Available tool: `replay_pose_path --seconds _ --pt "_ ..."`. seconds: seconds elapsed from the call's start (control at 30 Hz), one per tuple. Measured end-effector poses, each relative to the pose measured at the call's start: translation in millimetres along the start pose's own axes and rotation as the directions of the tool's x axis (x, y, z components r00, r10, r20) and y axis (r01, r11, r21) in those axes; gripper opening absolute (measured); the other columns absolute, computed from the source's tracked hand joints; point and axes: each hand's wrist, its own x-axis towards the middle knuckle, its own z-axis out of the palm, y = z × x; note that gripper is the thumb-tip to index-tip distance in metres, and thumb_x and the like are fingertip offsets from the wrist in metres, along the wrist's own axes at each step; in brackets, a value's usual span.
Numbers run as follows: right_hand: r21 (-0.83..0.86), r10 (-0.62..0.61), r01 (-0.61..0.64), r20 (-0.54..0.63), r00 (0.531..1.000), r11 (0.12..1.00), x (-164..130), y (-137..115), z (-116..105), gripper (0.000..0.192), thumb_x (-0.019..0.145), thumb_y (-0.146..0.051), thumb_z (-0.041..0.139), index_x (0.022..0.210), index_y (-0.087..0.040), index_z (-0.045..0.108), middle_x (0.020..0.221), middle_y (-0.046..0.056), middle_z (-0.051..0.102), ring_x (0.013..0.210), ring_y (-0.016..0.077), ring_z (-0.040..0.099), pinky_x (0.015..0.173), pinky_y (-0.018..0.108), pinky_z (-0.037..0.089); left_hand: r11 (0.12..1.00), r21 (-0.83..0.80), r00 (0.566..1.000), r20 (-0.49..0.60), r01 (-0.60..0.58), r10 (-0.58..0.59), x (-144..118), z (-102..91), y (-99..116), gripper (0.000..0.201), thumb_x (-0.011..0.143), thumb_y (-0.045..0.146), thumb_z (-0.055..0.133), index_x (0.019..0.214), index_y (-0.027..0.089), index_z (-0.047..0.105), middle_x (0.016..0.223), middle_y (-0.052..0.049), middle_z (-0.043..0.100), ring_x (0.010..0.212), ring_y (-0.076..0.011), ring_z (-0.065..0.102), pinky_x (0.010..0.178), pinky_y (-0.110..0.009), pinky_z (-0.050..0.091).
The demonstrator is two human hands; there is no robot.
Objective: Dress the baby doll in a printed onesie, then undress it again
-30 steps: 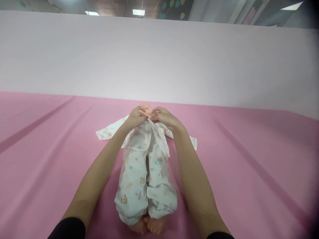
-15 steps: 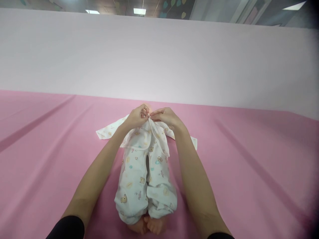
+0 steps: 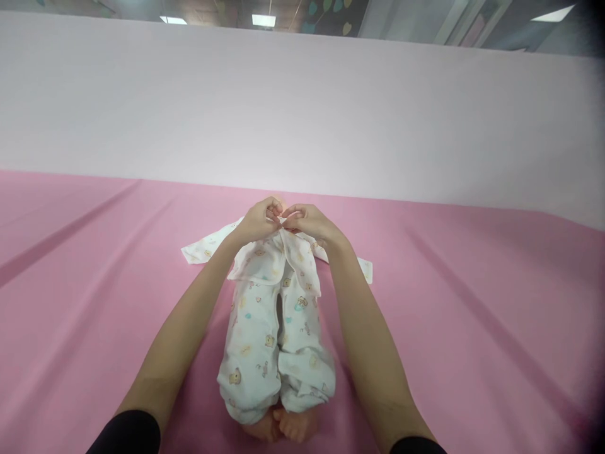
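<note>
At the neckline, the printed jacket (image 3: 259, 263) is being gripped from 2 sides: by the left hand (image 3: 261, 221), fabric is pinched between thumb and curled fingertips, and by the right hand (image 3: 309, 222), fingers bent and thumb tucked in close, the facing edge is pinched as well. The 2 sets of fingertips are nearly met, and whatever fastener may be caught between them is too small to make out. Below the grip, the jacket is drawn up to a small peak, its 2 front panels parted toward the hem. It is worn by a baby doll (image 3: 297, 426), laid on its back on the pink sheet (image 3: 454, 315), feet nearest the camera, head mostly hidden behind the hands. The doll's legs are covered by printed trousers (image 3: 250, 353), bunched at the ankles, with 2 bare feet left showing. The jacket's 2 sleeves are spread outward on the sheet, each crossed by a forearm. Black cuffs (image 3: 127, 434) are seen at the person's elbows. Beyond the sheet, the view is closed off by a white panel (image 3: 283, 113), with 3 ceiling lights (image 3: 263, 21) visible above it.
</note>
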Motion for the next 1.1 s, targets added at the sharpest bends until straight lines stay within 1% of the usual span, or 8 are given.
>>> replay_pose_path --seconds 0.2,0.37,0.47,0.53,0.63,0.87,1.0,1.1 --pt "0.038 0.02 -0.019 -0.015 1.0 0.999 -1.6 -0.9 -3.0 0.019 0.07 0.001 0.056 0.081 -0.015 0.053 0.059 -0.004 0.051 0.055 0.0074 0.049 0.058 0.019 0.042 0.997 -0.02 0.997 0.01 0.072 -0.072 -4.1 -1.6 5.4 0.032 0.061 0.008 0.058 0.09 0.017 0.049 0.093 -0.002 0.052 0.079 -0.0099 0.054 0.058 -0.017 0.039" --pt "0.045 0.01 -0.008 -0.034 0.999 0.999 -0.2 0.4 -5.5 0.022 0.069 0.001 0.058 0.083 -0.015 0.052 0.059 -0.004 0.052 0.056 0.0081 0.051 0.06 0.021 0.044 0.976 -0.028 0.976 0.015 0.217 -0.217 -3.6 -3.7 5.9 0.032 0.063 0.01 0.062 0.093 0.017 0.051 0.081 0.0 0.056 0.069 -0.009 0.055 0.058 -0.019 0.041" --pt "0.037 -0.013 0.014 -0.028 1.0 0.999 1.0 1.1 -5.3 0.023 0.068 0.001 0.059 0.083 -0.015 0.052 0.057 -0.004 0.052 0.056 0.0088 0.052 0.06 0.021 0.045 0.961 -0.03 0.96 0.049 0.276 -0.274 -2.6 -4.4 3.7 0.023 0.071 0.02 0.063 0.091 0.016 0.054 0.071 0.0 0.056 0.056 -0.0078 0.05 0.051 -0.02 0.036" --pt "0.04 -0.029 0.03 -0.022 0.999 0.999 2.0 2.1 -5.2 0.023 0.067 0.0 0.059 0.083 -0.015 0.051 0.056 -0.005 0.052 0.056 0.0089 0.052 0.06 0.021 0.045 0.952 -0.004 0.951 0.047 0.305 -0.305 -2.9 -4.1 3.6 0.025 0.073 0.026 0.064 0.093 0.016 0.054 0.065 0.002 0.054 0.051 -0.0074 0.045 0.046 -0.02 0.032" --pt "0.051 -0.033 0.034 -0.017 0.999 0.998 2.7 3.3 -5.4 0.022 0.068 0.0 0.058 0.082 -0.015 0.051 0.053 -0.007 0.048 0.054 0.0085 0.05 0.058 0.021 0.043 0.954 -0.015 0.953 0.035 0.3 -0.3 -4.4 -2.8 4.8 0.028 0.072 0.023 0.065 0.096 0.017 0.051 0.062 0.004 0.051 0.048 -0.0064 0.042 0.045 -0.019 0.031" --pt "0.087 -0.013 0.01 0.033 0.999 0.996 0.9 3.8 -5.6 0.02 0.069 0.0 0.056 0.08 -0.016 0.051 0.056 -0.006 0.049 0.055 0.008 0.049 0.057 0.02 0.042 0.977 -0.071 0.975 0.11 0.2 -0.191 -4.5 -2.1 0.2 0.026 0.073 0.014 0.061 0.093 0.019 0.045 0.06 0.008 0.046 0.048 -0.0047 0.04 0.046 -0.016 0.031" --pt "0.1 -0.011 0.005 0.059 0.998 0.995 5.0 10.4 -7.2 0.016 0.072 -0.003 0.057 0.081 -0.015 0.053 0.059 -0.004 0.053 0.057 0.0079 0.051 0.059 0.02 0.043 0.976 -0.053 0.97 0.129 0.213 -0.205 -3.6 -1.6 -2.8 0.027 0.072 0.012 0.061 0.093 0.019 0.045 0.066 0.006 0.049 0.052 -0.0051 0.044 0.046 -0.016 0.034" --pt "0.07 -0.014 0.012 0.024 1.0 0.997 8.8 14.7 -7.8 0.016 0.072 -0.004 0.061 0.081 -0.015 0.054 0.06 -0.002 0.056 0.058 0.0087 0.054 0.058 0.02 0.045 0.974 -0.016 0.968 0.11 0.228 -0.225 -2.9 -1.1 -3.4 0.031 0.071 0.013 0.061 0.097 0.019 0.046 0.071 0.004 0.055 0.054 -0.0065 0.048 0.047 -0.017 0.037"
